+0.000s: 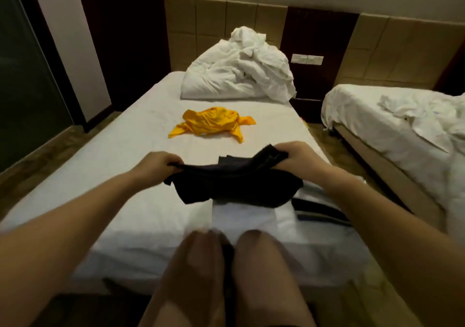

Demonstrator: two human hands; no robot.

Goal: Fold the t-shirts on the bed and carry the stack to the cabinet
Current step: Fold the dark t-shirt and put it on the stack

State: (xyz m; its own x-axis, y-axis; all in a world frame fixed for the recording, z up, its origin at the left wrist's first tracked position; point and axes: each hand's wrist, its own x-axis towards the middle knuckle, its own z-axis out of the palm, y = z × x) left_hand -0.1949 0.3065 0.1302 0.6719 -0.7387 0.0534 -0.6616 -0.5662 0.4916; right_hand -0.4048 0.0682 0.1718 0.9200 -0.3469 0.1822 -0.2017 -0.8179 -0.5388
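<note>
I am watching 2 bare forearms reaching forward from the lower corners of the head view and converging over the near half of the white-sheeted single bed (100, 165). The left hand (157, 167) is lying knuckles-up, wrist about level, with its fingers curled tightly round the left edge of a crumpled dark navy fabric t-shirt (234, 183). The right hand (293, 157) is sitting a little higher in the view, its fingers and thumb clamping a bunched fold at the shirt's right end. Neither hand is open; both are gripping cloth.

The dark shirt is stretching along its top edge between the 2 hands, and its lower part is hanging in loose folds. Directly beneath it a flat folded white garment (251, 216) is lying on the sheet. I cannot tell whether the 2 are touching. A dark striped piece of cloth (319, 209) is lying just beside the white one on its right, too blurred for me to identify.

Farther up the bed, well apart from the hands, a crumpled bright yellow t-shirt (212, 123) is lying unfolded. Beyond it a heaped white duvet (236, 72) is sitting at the head end. The person's 2 bare knees (201, 263) are showing at the near edge, blurred. A second white-covered bed (402, 125) is standing to the right.
</note>
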